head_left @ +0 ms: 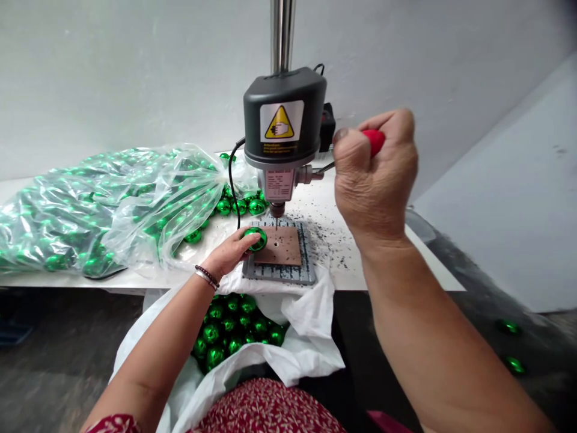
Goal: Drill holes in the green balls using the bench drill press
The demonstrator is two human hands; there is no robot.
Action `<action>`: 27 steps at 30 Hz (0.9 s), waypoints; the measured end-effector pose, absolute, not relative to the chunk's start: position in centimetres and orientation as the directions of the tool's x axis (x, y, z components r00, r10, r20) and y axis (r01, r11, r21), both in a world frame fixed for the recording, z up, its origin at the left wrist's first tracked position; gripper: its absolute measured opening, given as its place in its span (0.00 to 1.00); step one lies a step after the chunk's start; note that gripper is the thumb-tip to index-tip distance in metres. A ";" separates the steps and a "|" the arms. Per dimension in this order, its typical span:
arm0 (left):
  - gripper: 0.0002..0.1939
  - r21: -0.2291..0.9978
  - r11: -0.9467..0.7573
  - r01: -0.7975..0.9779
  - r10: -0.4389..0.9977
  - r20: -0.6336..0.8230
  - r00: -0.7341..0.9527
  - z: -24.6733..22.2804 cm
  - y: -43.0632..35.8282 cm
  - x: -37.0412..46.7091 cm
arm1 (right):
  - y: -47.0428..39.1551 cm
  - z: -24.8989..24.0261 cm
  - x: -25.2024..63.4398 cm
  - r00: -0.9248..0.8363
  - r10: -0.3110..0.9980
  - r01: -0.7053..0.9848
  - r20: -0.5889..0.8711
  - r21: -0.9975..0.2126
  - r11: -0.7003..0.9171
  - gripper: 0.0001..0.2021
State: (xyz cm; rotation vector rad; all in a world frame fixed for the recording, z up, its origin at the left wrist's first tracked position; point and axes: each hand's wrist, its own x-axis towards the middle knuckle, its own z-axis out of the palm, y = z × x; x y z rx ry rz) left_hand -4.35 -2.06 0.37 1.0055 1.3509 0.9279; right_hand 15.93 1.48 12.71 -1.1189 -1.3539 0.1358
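Ball point(257, 239), held by the left hand point(231, 252) at the left edge of the board point(288, 254), appears at the positioning step, requiring alignment under the bit point(276, 224); the right hand point(377, 183) grips the lever point(375, 142).

A small workshop, shown by the drill press point(285, 117) and bagged green balls point(153, 204).

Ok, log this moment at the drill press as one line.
Left hand: holding green ball | right hand: gripping red handle | drill chuck: above brown board | clear bag: on table, green balls inside
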 end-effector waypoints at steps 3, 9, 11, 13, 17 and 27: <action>0.19 0.930 0.367 0.004 0.930 -0.367 0.032 0.7 -1.5 -3.7 | 1.4 12.8 15.9 0.295 0.627 0.491 0.721 -0.677 0.548 0.10; 0.24 0.943 0.279 0.183 0.959 -0.262 -0.111 0.4 -0.7 -2.5 | 1.4 12.8 15.9 0.287 0.639 0.486 0.713 -0.684 0.544 0.10; 0.26 0.943 0.244 0.227 0.966 -0.216 -0.141 -0.2 -0.3 -2.1 | 1.7 12.4 16.1 0.265 0.633 0.466 0.727 -0.672 0.576 0.10; 0.29 0.943 0.232 0.240 0.968 -0.201 -0.148 -0.8 0.1 -1.8 | 2.0 12.0 16.4 0.220 0.608 0.429 0.763 -0.636 0.642 0.11; 0.29 0.943 0.183 0.278 0.979 -0.150 -0.137 -1.8 0.6 -1.2 | 2.5 11.4 16.8 0.191 0.567 0.395 0.801 -0.591 0.703 0.14; 0.22 0.903 0.105 0.416 0.994 -0.097 -0.040 -1.3 0.4 -0.8 | 1.7 11.8 16.6 0.189 0.626 0.408 0.757 -0.640 0.651 0.15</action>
